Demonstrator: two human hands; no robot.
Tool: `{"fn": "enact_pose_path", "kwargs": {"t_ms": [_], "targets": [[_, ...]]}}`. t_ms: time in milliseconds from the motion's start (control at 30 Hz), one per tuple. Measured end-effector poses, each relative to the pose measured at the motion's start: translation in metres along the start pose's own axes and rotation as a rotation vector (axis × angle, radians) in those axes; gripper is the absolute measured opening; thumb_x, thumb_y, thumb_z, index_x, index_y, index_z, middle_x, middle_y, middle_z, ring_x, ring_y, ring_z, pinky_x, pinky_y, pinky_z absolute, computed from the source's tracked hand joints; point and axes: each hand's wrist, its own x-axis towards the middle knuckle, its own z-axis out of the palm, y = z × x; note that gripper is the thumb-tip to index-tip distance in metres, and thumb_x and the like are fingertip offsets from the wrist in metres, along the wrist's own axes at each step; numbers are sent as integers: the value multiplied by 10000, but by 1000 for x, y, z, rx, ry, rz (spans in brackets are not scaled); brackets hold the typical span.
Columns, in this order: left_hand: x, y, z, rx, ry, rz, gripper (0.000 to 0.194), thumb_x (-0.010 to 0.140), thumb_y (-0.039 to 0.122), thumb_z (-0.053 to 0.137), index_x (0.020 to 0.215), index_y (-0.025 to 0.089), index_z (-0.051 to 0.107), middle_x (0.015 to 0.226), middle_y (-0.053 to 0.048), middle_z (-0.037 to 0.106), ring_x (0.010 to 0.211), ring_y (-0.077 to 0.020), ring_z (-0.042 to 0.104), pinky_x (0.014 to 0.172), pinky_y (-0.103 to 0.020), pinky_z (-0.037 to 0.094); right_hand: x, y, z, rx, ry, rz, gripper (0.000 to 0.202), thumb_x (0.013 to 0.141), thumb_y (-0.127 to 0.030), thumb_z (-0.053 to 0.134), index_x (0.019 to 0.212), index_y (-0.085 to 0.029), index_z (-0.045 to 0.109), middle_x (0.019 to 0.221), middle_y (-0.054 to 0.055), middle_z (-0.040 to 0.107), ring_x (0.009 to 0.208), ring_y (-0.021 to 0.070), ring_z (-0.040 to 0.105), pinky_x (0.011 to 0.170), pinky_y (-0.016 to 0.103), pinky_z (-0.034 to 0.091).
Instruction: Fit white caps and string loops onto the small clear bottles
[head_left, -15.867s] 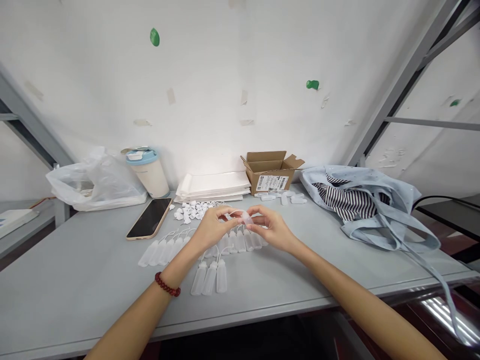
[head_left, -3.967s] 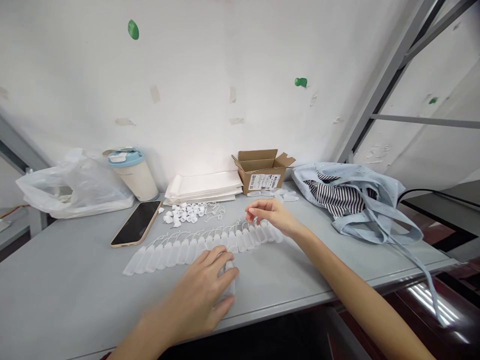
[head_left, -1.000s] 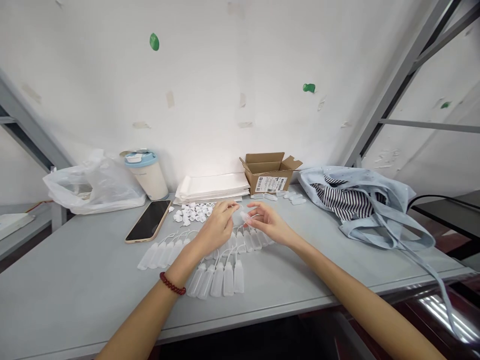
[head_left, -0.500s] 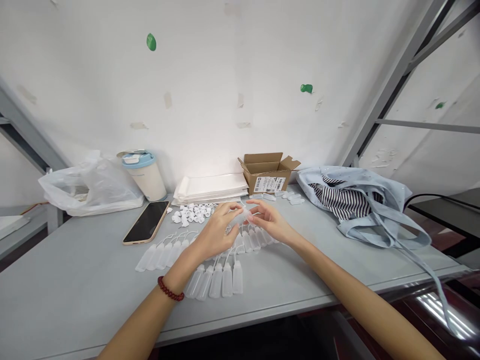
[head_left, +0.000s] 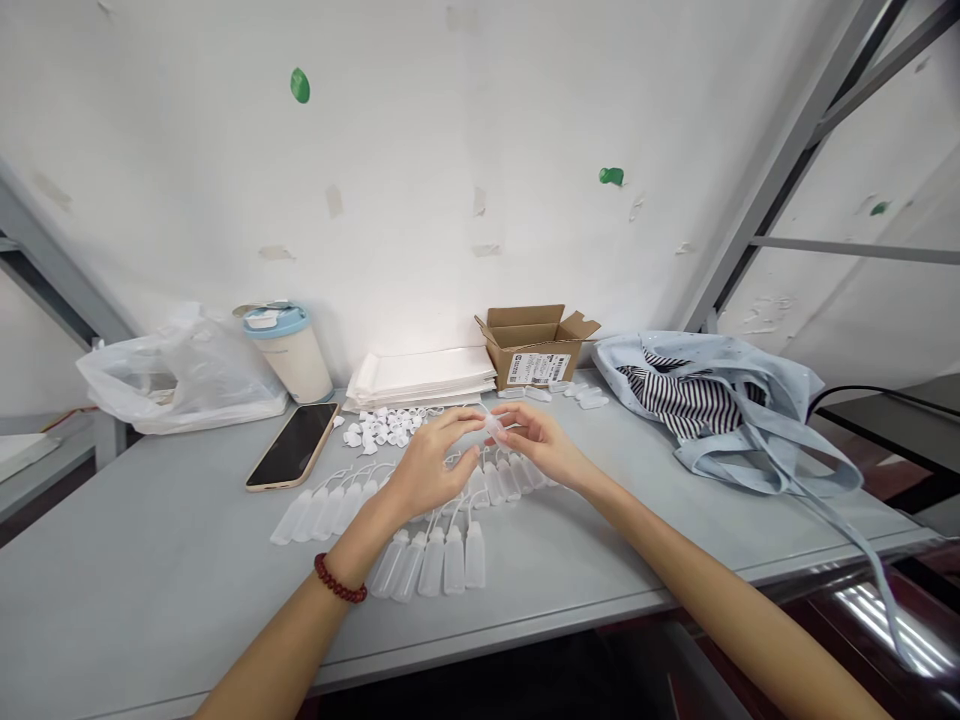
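Bottle [head_left: 491,427] between left hand [head_left: 430,462], right hand [head_left: 544,441]; 5 bottles [head_left: 433,566] in front.

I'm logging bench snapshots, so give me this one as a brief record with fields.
Right hand: holding a small translucent bottle
Left hand: fingertips at that bottle; grip unclear
Front row: five similar bottles lying side by side
Row behind: other bottles, partly hidden by the left hand
Back: open cardboard box beside white stack
Right side: light blue bag with striped cloth

A phone [head_left: 294,445] lies near a cup [head_left: 300,367] and plastic bag [head_left: 214,365].
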Motion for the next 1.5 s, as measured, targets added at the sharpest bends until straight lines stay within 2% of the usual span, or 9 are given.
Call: {"fn": "enact_pose_path", "kwargs": {"t_ms": [333,567,800,1033,1133,1233,1333,1500], "targets": [[-1,0,6,75,98,68,226,837,119,492,951,148,685,1052,-111,701,991,-208,652,860,-357,536,1,-1,5,61,58,13,307,791,-402,656,1016,-210,574,1021,54,609,886,195,660,833,379,497],[-1,1,7,44,92,72,236,818,97,498,936,163,692,1007,-90,720,946,-201,666,836,-346,539,1,-2,4,48,117,6,269,790,-395,651,966,-208,574,971,34,598,872,183,653,796,346,487],[2,6,4,-17,96,-95,229,814,116,512,982,167,658,976,-66,710,883,-180,657,784,-313,533,-1,-6,4,188,25,78,269,783,-363,673,986,-214,579,987,33,643,875,179,673,837,344,473],[3,8,5,-100,105,-137,188,846,177,531,995,192,643,984,-60,666,895,-173,619,752,-295,517,-4,-13,6,337,-83,136,323,792,-319,682,1061,-220,533,936,46,703,907,191,670,860,353,458],[3,7,6,-149,88,-155,189,866,219,534,1012,205,652,1016,-61,663,929,-177,611,757,-298,519,-4,-15,6,402,-143,160,360,787,-324,687,1085,-215,518,941,50,700,884,192,672,819,341,470],[4,7,7,-168,86,-177,180,869,232,541,997,213,667,1011,-56,678,931,-180,618,759,-304,522,-4,-15,5,435,-180,182,383,780,-336,689,1101,-223,514,965,50,688,854,192,670,703,299,483],[4,7,7,-166,88,-188,161,863,248,556,958,212,681,969,-48,702,868,-176,639,752,-309,530,-5,-13,6,431,-193,179,378,781,-337,685,1106,-241,517,1008,53,676,857,190,661,614,259,459],[4,8,6,-191,97,-227,151,853,284,576,909,209,694,912,-40,714,781,-164,654,736,-300,537,-5,-10,8,394,-155,150,333,786,-346,683,1069,-231,552,972,50,675,876,183,647,656,265,455]]}}
